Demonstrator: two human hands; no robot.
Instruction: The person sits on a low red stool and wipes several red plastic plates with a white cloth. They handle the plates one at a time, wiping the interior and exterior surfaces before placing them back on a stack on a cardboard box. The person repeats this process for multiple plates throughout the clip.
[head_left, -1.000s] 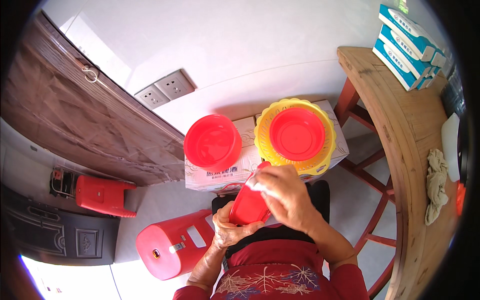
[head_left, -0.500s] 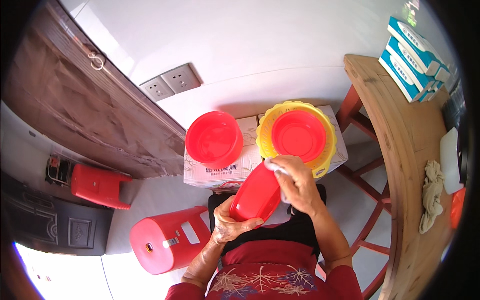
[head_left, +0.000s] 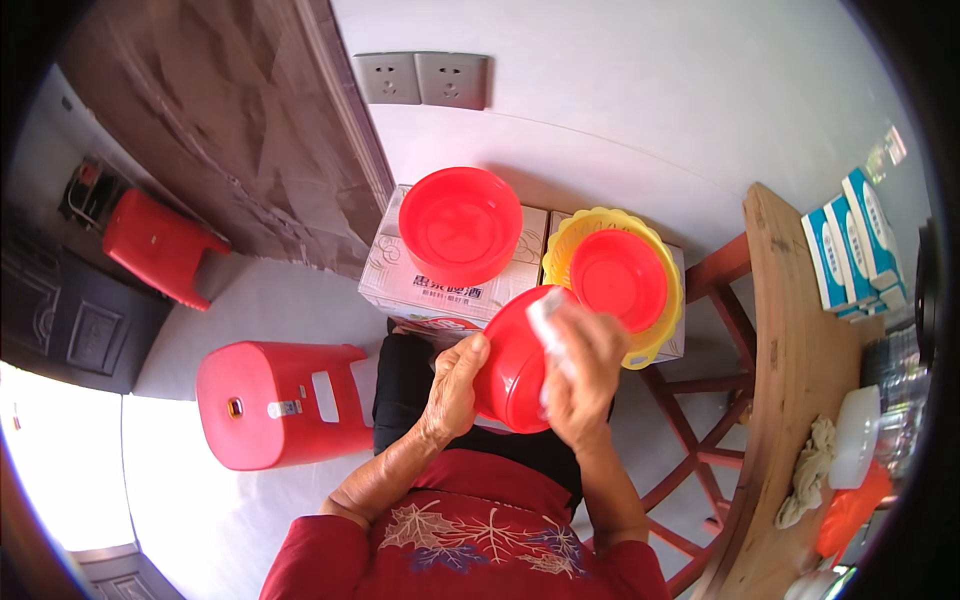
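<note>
A red plastic bowl (head_left: 505,365) is tilted in front of my lap. My left hand (head_left: 457,388) grips its left edge, thumb up along the side. My right hand (head_left: 583,380), a little blurred, is closed on a white tissue or thin cloth (head_left: 545,318) that presses against the bowl's right side. Beyond them another red basin (head_left: 460,225) rests on a cardboard box (head_left: 395,275). To its right, a smaller red bowl (head_left: 617,280) sits inside a yellow scalloped basket (head_left: 562,250) on a second box.
A red plastic stool (head_left: 250,405) lies on its side at my left, with another red stool (head_left: 160,245) farther off. On my right, a wooden table (head_left: 790,400) carries tissue packs (head_left: 850,245), a crumpled cloth (head_left: 807,470) and a white container (head_left: 855,438). Wall sockets (head_left: 420,80) are ahead.
The bowl has been turned so more of its outer side shows. My right hand has moved down its right side with the white tissue. The whole view has swung round.
</note>
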